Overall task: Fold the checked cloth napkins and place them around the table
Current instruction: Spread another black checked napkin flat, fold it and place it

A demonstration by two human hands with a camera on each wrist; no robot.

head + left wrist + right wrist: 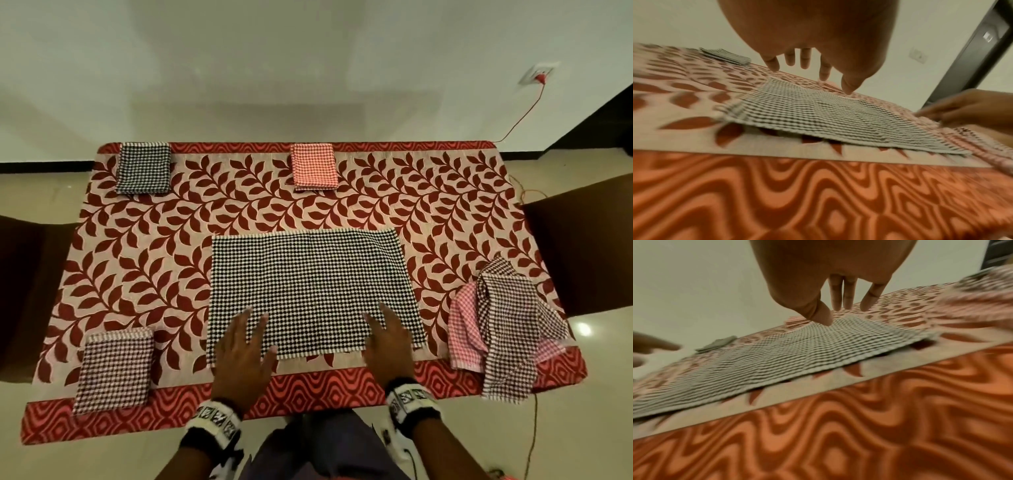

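A black-and-white checked napkin (308, 287) lies spread flat at the near middle of the table. My left hand (245, 337) hovers over its near left corner with fingers straight and spread; my right hand (388, 334) does the same at the near right corner. Both wrist views show each palm raised above the napkin (818, 116) (789, 353) with fingers pointing down and nothing held. Three folded napkins lie around the table: a dark one (144, 168) at the far left, a red one (313, 166) at the far middle, a dark one (114, 368) at the near left.
A loose heap of unfolded checked napkins (503, 329) sits at the near right edge, partly hanging over. The table carries a red leaf-patterned cloth (137, 260). Dark chairs (582, 253) stand at both ends. A red cable (524, 113) runs from a wall socket.
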